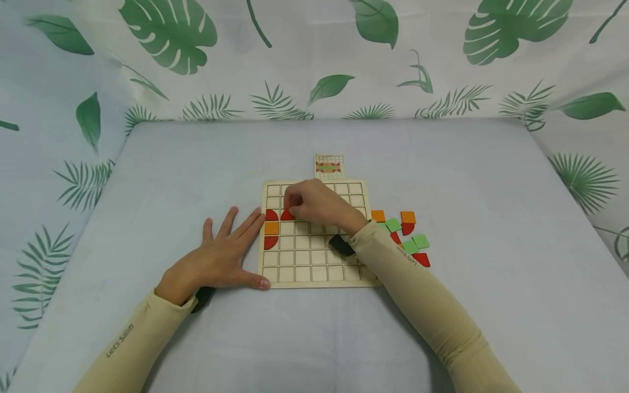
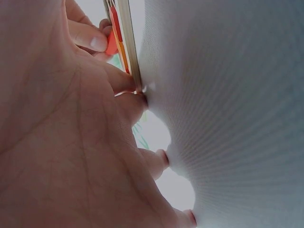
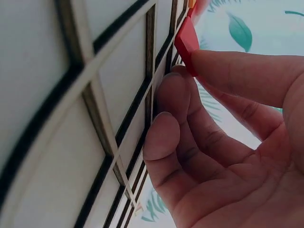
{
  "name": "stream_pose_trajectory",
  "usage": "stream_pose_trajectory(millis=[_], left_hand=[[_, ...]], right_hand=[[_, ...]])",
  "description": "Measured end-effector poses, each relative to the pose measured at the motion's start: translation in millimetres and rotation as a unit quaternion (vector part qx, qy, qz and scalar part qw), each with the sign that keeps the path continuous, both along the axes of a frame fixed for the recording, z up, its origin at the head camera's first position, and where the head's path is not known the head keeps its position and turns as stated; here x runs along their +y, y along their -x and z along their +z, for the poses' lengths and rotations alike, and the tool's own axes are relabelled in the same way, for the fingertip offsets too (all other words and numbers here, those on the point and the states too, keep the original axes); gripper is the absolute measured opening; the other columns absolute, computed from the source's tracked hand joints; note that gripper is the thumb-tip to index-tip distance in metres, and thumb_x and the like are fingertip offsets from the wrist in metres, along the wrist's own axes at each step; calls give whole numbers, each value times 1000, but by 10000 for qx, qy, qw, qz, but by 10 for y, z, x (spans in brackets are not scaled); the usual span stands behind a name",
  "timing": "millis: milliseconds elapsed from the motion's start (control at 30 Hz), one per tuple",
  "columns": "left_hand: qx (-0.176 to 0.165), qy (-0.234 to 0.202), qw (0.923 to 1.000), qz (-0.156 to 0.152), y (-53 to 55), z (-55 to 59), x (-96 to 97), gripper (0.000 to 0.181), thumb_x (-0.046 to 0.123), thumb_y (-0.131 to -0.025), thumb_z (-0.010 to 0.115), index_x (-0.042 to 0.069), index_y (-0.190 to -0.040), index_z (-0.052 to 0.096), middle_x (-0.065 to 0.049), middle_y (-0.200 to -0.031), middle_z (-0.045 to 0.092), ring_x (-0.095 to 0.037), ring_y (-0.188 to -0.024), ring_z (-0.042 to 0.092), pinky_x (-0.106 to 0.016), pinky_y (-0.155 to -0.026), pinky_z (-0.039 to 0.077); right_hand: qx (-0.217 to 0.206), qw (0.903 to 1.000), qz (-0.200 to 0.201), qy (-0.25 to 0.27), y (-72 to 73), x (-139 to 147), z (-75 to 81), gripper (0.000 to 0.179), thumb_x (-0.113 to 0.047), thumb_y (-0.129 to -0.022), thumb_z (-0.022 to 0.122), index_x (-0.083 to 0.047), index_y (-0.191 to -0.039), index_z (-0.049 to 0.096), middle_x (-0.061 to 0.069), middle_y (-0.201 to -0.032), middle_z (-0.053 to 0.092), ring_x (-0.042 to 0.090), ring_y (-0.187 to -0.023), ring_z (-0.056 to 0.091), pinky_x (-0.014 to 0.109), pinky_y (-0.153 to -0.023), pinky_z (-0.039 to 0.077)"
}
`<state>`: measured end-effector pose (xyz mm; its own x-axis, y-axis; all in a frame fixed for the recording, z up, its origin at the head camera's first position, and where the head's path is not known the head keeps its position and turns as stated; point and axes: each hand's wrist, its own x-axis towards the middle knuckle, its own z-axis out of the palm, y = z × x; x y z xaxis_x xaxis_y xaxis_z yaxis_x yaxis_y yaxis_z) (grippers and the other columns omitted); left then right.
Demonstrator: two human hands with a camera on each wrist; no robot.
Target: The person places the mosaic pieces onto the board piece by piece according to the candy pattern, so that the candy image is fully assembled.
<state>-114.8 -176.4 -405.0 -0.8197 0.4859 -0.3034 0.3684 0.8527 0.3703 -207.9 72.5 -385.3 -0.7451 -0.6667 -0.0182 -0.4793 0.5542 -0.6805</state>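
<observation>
A wooden grid board (image 1: 319, 274) lies on the table, with two red quarter-circle tiles (image 1: 271, 243) and an orange square tile (image 1: 271, 228) in its left column. My right hand (image 1: 319, 203) is over the upper left of the grid, pinching another red quarter-circle tile (image 3: 186, 42) between thumb and finger. That tile is tilted against the board in the right wrist view. My left hand (image 1: 216, 262) lies spread on the table with straight fingers. Its index fingertip and thumb tip touch the board's left edge.
Right of the board lie several loose tiles: orange squares (image 1: 408, 217), green squares (image 1: 421, 240) and red quarter circles (image 1: 421, 260). A small pattern card (image 1: 330, 167) sits just behind the board. A leaf-print cloth (image 1: 295, 54) hangs round the table (image 1: 255, 338).
</observation>
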Motion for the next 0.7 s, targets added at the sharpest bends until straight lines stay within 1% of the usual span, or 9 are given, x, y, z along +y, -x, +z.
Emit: stream_pose_trajectory(millis=[233, 333, 533, 700], left_hand=[[40, 88, 10000, 21, 8, 5, 18, 137, 76, -76, 83, 12, -174, 11, -5, -181, 6, -52, -160, -5, -86, -112, -3], [27, 88, 10000, 24, 9, 7, 21, 137, 76, -75, 84, 13, -174, 12, -5, -181, 5, -51, -160, -5, -85, -112, -4], [-33, 89, 10000, 21, 18, -3, 22, 137, 76, -75, 84, 13, -174, 11, -4, -181, 4, -51, -160, -7, -85, -113, -6], [-16, 73, 10000, 26, 13, -10, 15, 138, 76, -75, 84, 13, -174, 11, -5, -181, 4, -51, -160, -6, -85, -112, -5]], right_hand=[[273, 9993, 56, -244, 1, -15, -17, 13, 3, -96, 67, -6, -95, 75, 4, -83, 69, 19, -75, 58, 33, -71, 48], [313, 9991, 58, -283, 0, -19, -22, 12, 3, -96, 67, -6, -95, 75, 3, -83, 68, 19, -74, 58, 33, -70, 47], [301, 9988, 83, -375, -18, -29, -16, 8, 1, -98, 69, -6, -96, 75, 4, -85, 69, 20, -78, 59, 34, -73, 48], [392, 9978, 108, -530, -18, -53, -30, 8, 0, -99, 71, -5, -97, 77, 5, -88, 71, 21, -82, 62, 35, -78, 51]])
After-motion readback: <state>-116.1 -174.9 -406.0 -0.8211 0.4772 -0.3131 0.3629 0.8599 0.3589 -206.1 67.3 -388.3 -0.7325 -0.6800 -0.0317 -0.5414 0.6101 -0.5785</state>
